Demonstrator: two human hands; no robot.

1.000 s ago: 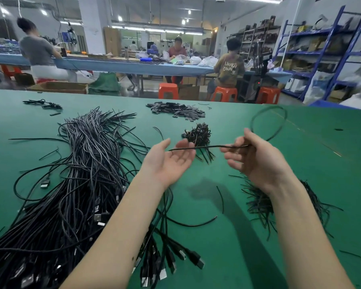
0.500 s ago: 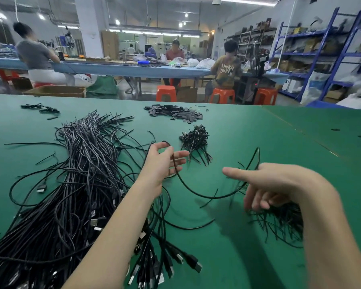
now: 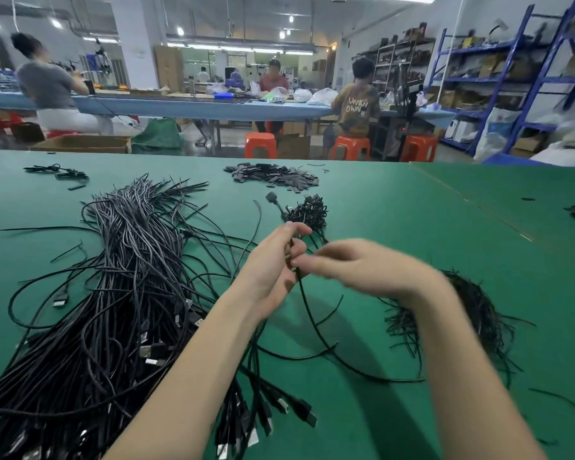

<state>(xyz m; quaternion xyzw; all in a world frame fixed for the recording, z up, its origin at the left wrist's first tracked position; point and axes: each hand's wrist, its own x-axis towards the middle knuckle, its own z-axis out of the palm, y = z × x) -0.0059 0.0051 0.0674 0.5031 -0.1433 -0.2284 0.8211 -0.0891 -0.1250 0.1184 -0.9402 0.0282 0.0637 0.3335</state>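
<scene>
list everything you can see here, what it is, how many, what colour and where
table: one, green, under everything
cable bundle: one big heap, black, left on the table
held cable: one, black, runs from the left hand down to the table
flat pieces: one pile, black, far centre of the table
small tie bundle: one, black, just beyond the hands
tie heap: one, black, beneath the right forearm
stools: at least three, orange, behind the table
shelving: blue racks, far right
left hand: grips the held cable
right hand: blurred, fingertips at the held cable, grip unclear
</scene>
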